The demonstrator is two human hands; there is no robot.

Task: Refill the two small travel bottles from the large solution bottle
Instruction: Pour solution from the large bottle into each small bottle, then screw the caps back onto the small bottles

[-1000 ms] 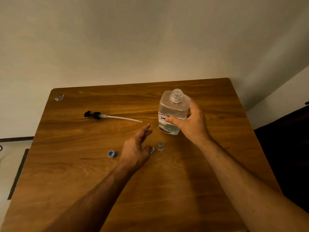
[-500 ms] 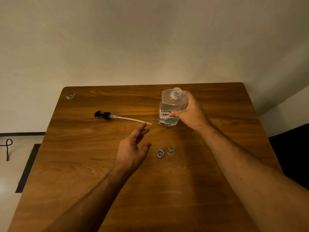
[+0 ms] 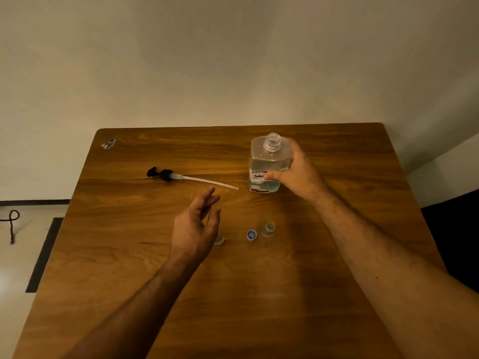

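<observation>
- While the big bottle stands upright on the table, it is gripped round its side by the right hand, with the thumb curled across the label.
- Its top is off, and the pump is laid flat on the wood to its left.
- Nothing is held by the left hand; its fingers are straight and spread, above the table.
- One small bottle stands open near the middle, with a blue cap just beside it.
- A second small bottle is half hidden behind the left hand.
- For a good pour, a small bottle should be held firm by the free hand first.
- The big bottle should be tipped slowly, its mouth kept right over the tiny opening, so little is spilled.
- How full the small bottles are cannot be told; they are too small and dim.
- The label's writing is partly covered by the thumb.
- A little thing at the far left corner is too blurred to name.
</observation>
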